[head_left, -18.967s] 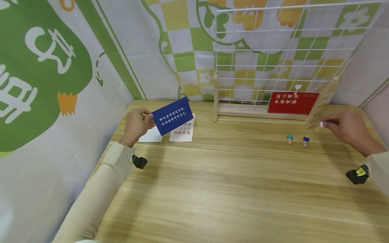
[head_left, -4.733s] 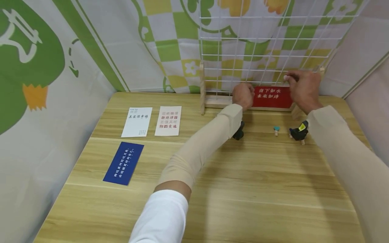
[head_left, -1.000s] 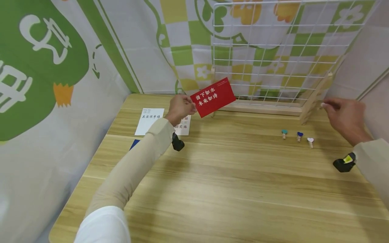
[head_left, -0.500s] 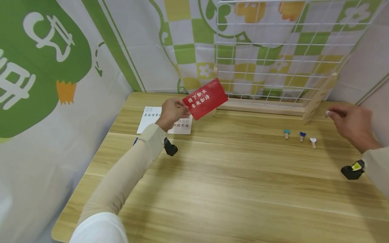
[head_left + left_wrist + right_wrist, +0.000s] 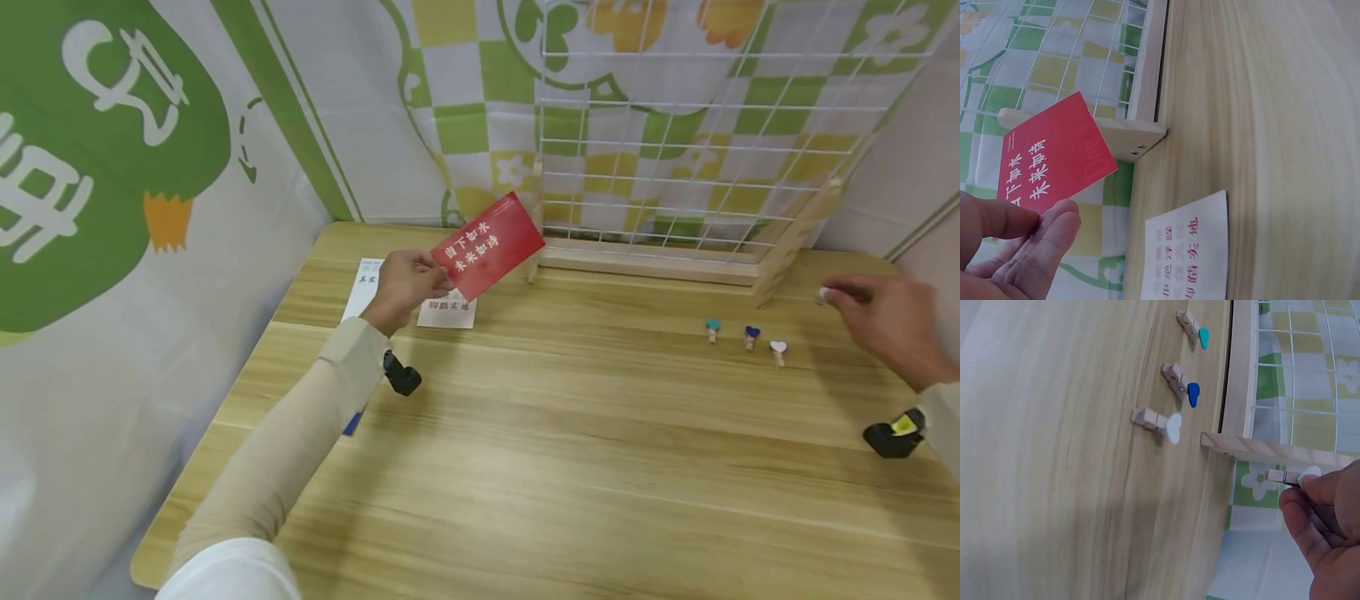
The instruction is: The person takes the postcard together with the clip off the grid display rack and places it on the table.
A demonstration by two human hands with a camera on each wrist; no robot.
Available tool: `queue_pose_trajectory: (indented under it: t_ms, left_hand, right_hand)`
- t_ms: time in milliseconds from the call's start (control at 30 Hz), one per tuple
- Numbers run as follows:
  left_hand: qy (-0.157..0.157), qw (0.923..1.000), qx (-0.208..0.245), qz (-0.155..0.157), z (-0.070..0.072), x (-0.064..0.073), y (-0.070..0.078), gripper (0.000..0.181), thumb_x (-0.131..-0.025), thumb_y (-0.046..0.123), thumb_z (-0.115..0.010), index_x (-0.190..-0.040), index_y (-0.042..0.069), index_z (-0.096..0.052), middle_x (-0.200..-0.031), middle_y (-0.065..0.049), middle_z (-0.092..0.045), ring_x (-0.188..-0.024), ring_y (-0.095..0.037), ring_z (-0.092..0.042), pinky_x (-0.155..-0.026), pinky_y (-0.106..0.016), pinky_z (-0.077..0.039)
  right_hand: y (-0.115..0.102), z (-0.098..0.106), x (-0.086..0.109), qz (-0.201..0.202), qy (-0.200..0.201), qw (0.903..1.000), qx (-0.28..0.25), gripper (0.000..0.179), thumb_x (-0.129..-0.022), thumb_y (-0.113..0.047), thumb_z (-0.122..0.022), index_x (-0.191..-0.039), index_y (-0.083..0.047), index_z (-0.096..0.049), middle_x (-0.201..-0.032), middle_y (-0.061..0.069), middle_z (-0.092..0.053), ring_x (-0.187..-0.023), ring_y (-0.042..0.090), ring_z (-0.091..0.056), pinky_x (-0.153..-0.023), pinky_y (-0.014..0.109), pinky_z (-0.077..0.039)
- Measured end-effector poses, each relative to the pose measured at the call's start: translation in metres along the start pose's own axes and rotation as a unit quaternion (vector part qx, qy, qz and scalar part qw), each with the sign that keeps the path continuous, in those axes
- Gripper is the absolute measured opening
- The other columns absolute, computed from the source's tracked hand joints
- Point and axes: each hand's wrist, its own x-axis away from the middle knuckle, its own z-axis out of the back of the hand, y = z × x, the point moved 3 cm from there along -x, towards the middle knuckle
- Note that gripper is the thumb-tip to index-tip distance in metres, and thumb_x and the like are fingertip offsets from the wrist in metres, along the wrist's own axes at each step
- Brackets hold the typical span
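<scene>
My left hand (image 5: 408, 285) pinches a red card (image 5: 491, 246) with white Chinese characters by its left end. The card is raised and tilted, left of the wire grid rack (image 5: 645, 260), whose wooden foot shows behind it in the left wrist view. At the right, my right hand (image 5: 888, 321) pinches a small wooden clothespin (image 5: 1284, 477) with a white heart between thumb and fingers, off the table. Nearby on the table lie clothespins with a teal heart (image 5: 712, 327), a blue heart (image 5: 751, 336) and a white heart (image 5: 778, 350).
Behind my left hand lie a white card (image 5: 363, 287) and a white card with red characters (image 5: 1194, 250), both partly hidden. A blue card (image 5: 352, 423) is mostly covered by my left forearm. Patterned cloth (image 5: 450, 79) hangs behind the wooden table (image 5: 562, 467).
Earlier the red card hung clipped to the grid, and my left hand held the blue card, later laid down. A white-heart clothespin has joined the row. Lately both hands moved outward from the grid.
</scene>
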Motion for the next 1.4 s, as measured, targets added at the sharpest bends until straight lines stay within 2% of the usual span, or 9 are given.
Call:
queue_pose_trajectory:
  t_ms: [233,367,467,600,700,833,933,1133,1400]
  left_hand:
    - [0.005,0.9998,0.01,0.015,0.011,0.005,-0.014,0.008,-0.096,0.004,-0.06,-0.098,-0.003,-0.056,-0.097,-0.018,-0.068,-0.074,-0.016,-0.073,-0.087,-0.038,-0.059]
    - [0.005,0.9997,0.006,0.023,0.015,0.01,-0.02,0.013,-0.096,0.006,-0.061,-0.103,-0.004,-0.058,-0.093,-0.014,-0.068,-0.079,-0.019,-0.074,-0.088,-0.038,-0.058]
    - [0.007,0.9995,-0.003,0.031,0.017,0.013,-0.025,0.015,-0.096,0.007,-0.06,-0.106,-0.005,-0.058,-0.093,-0.014,-0.067,-0.088,-0.025,-0.074,-0.09,-0.039,-0.058]
    - [0.012,0.9991,-0.015,0.039,0.021,0.018,-0.031,0.019,-0.097,0.009,-0.06,-0.108,-0.005,-0.059,-0.094,-0.016,-0.068,-0.095,-0.03,-0.073,-0.093,-0.044,-0.057]
    - [0.011,0.9989,-0.016,0.043,0.024,0.021,-0.036,0.018,-0.096,0.009,-0.06,-0.108,-0.005,-0.059,-0.092,-0.014,-0.069,-0.091,-0.027,-0.074,-0.094,-0.045,-0.056]
    - [0.012,0.9987,-0.003,0.049,0.028,0.025,-0.042,0.015,-0.096,0.006,-0.06,-0.106,-0.005,-0.06,-0.083,-0.008,-0.07,-0.084,-0.022,-0.074,-0.094,-0.044,-0.056]
    - [0.012,0.9982,0.006,0.058,0.03,0.028,-0.048,0.015,-0.096,0.006,-0.06,-0.105,-0.006,-0.059,-0.08,-0.006,-0.07,-0.084,-0.022,-0.075,-0.092,-0.042,-0.057]
    - [0.013,0.9975,0.004,0.07,0.031,0.035,-0.058,0.017,-0.096,0.007,-0.059,-0.106,-0.007,-0.059,-0.09,-0.013,-0.071,-0.089,-0.026,-0.075,-0.091,-0.041,-0.057]
    - [0.01,0.9967,-0.023,0.077,0.037,0.049,-0.068,0.021,-0.098,0.009,-0.057,-0.11,-0.007,-0.058,-0.101,-0.02,-0.071,-0.099,-0.033,-0.072,-0.093,-0.042,-0.057]
  right_hand:
    - [0.011,-0.001,0.004,0.009,-0.035,0.9993,0.005,0.023,-0.095,-0.01,-0.059,-0.105,0.008,-0.069,-0.1,0.032,-0.068,-0.061,-0.03,-0.023,-0.056,0.012,-0.028]
    - [0.016,-0.005,0.006,0.011,-0.056,0.9982,0.019,0.023,-0.095,-0.013,-0.062,-0.104,0.007,-0.07,-0.097,0.032,-0.069,-0.057,-0.001,-0.055,-0.055,0.018,-0.035]
    - [0.02,-0.008,0.008,0.007,-0.079,0.9967,0.017,0.025,-0.095,-0.015,-0.064,-0.104,0.008,-0.069,-0.098,0.032,-0.068,-0.061,0.022,-0.062,-0.051,0.023,-0.038]
    - [0.026,-0.011,0.011,-0.002,-0.097,0.9952,-0.006,0.026,-0.094,-0.016,-0.066,-0.105,0.008,-0.07,-0.101,0.033,-0.068,-0.064,-0.017,-0.045,-0.048,0.019,-0.037]
    - [0.03,-0.012,0.014,-0.009,-0.109,0.9939,-0.011,0.028,-0.094,-0.02,-0.066,-0.105,0.006,-0.07,-0.104,0.032,-0.067,-0.07,-0.027,-0.031,-0.052,0.016,-0.035]
    - [0.035,-0.015,0.017,-0.008,-0.123,0.9924,-0.007,0.029,-0.095,-0.022,-0.066,-0.104,0.006,-0.071,-0.104,0.032,-0.067,-0.074,0.011,-0.064,-0.056,0.016,-0.033]
    - [0.036,-0.018,0.02,0.005,-0.128,0.9918,-0.002,0.029,-0.095,-0.022,-0.065,-0.104,0.006,-0.071,-0.104,0.033,-0.067,-0.092,0.051,-0.062,-0.059,0.02,-0.036]
    - [0.038,-0.021,0.024,0.023,-0.132,0.991,0.008,0.03,-0.096,-0.022,-0.063,-0.104,0.006,-0.07,-0.104,0.034,-0.066,-0.102,0.058,-0.057,-0.071,0.047,-0.043]
    - [0.04,-0.025,0.026,0.002,-0.161,0.987,0.003,0.032,-0.097,-0.022,-0.062,-0.107,0.009,-0.068,-0.105,0.035,-0.065,-0.105,0.06,-0.054,-0.078,0.057,-0.042]
